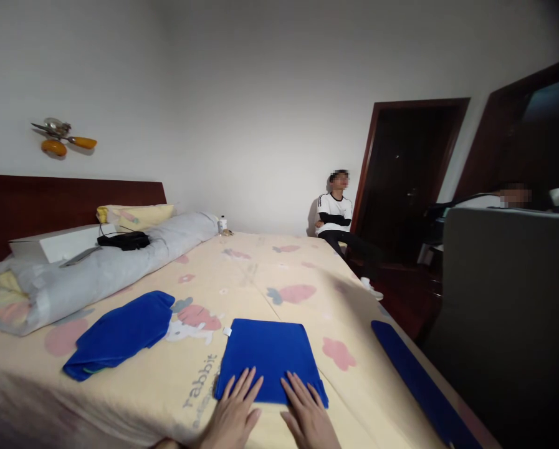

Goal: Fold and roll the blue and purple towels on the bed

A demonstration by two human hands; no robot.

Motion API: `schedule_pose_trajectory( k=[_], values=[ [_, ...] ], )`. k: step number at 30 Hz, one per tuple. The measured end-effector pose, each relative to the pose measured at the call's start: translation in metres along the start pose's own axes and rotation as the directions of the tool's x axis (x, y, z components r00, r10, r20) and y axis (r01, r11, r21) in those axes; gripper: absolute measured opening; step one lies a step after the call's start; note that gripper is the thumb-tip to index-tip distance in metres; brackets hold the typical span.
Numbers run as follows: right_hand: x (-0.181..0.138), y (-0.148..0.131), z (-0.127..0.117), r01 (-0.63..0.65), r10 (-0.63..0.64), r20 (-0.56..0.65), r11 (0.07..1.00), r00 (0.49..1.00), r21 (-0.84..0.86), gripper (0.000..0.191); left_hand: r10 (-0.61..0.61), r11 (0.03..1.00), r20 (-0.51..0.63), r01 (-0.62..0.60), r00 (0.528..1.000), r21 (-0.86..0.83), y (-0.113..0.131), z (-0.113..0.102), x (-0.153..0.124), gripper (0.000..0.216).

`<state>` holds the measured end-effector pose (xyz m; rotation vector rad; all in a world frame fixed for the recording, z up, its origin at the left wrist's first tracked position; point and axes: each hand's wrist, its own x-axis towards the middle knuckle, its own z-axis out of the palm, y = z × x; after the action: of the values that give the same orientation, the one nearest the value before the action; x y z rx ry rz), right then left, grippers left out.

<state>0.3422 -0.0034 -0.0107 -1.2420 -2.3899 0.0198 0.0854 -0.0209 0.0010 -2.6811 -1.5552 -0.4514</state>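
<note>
A blue cloth (270, 352), folded into a flat square with a small white tag at its far left corner, lies on the bed in front of me. My left hand (235, 408) rests on its near left part, fingers stretched out. On the near right part lies my right hand (306, 408), its fingers spread flat. Further left is a second blue cloth (123, 333), loosely bunched. A long, narrow blue piece (414, 377), seemingly folded cloth, runs along the bed's right edge.
The bed sheet (260, 280) has carrot and rabbit prints. A rolled grey quilt (134, 265), a white box (57, 242) and a black item (124, 240) lie by the headboard. A person (335, 212) sits at the far wall; another is partly visible behind a dark panel (508, 299) at right.
</note>
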Motion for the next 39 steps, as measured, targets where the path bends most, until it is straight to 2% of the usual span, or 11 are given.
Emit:
schedule_pose_trajectory(
  k=[6,11,14,18,22,25,27,31,33,35,39],
  values=[
    [-0.029,0.054,-0.004,-0.216,0.216,0.032,0.976,0.976,-0.026,0.054,-0.098,0.995,0.042,0.098,0.994,-0.005,-0.054,-0.015,-0.028,0.065],
    [-0.027,0.068,0.0,-0.183,0.181,-0.037,0.981,0.983,-0.065,0.058,-0.055,0.995,-0.127,0.065,0.99,0.074,-0.067,-0.019,-0.03,0.067],
    [-0.019,0.062,-0.009,-0.154,0.144,-0.134,0.986,0.98,-0.07,0.046,-0.02,0.996,-0.196,0.036,0.98,0.078,-0.066,-0.024,-0.026,0.066],
    [-0.016,0.046,-0.036,-0.153,0.168,-0.131,0.981,0.977,0.119,0.033,-0.051,0.997,-0.231,0.035,0.972,-0.07,-0.067,-0.03,-0.026,0.056],
    [-0.015,0.039,-0.054,-0.308,0.344,-0.037,0.878,0.938,0.365,0.029,-0.224,0.944,-0.238,0.15,0.945,-0.292,-0.072,-0.028,-0.024,0.038],
    [-0.009,0.047,-0.05,-0.345,0.39,0.009,0.801,0.921,0.489,0.034,-0.383,0.86,-0.21,0.263,0.9,-0.438,-0.076,-0.022,-0.016,0.035],
    [-0.003,0.054,-0.042,-0.362,0.411,-0.007,0.812,0.912,0.458,0.037,-0.446,0.844,-0.215,0.329,0.869,-0.424,-0.078,-0.016,-0.009,0.036],
    [0.006,0.06,-0.024,-0.441,0.463,-0.18,0.885,0.868,0.148,0.035,-0.479,0.878,-0.305,0.451,0.823,-0.161,-0.075,-0.006,0.002,0.038],
    [0.01,0.052,-0.019,-0.435,0.429,-0.286,0.899,0.857,0.045,0.036,-0.463,0.878,-0.355,0.476,0.812,-0.056,-0.066,-0.003,0.006,0.043],
    [0.014,0.035,-0.016,-0.334,0.319,-0.319,0.943,0.892,0.009,0.041,-0.378,0.915,-0.364,0.403,0.851,-0.007,-0.048,-0.003,0.011,0.048],
    [0.026,-0.01,-0.011,-0.03,0.036,-0.125,0.998,0.991,0.05,0.052,-0.05,0.999,-0.201,0.051,0.978,-0.004,-0.001,-0.003,0.022,0.06]
  ],
)
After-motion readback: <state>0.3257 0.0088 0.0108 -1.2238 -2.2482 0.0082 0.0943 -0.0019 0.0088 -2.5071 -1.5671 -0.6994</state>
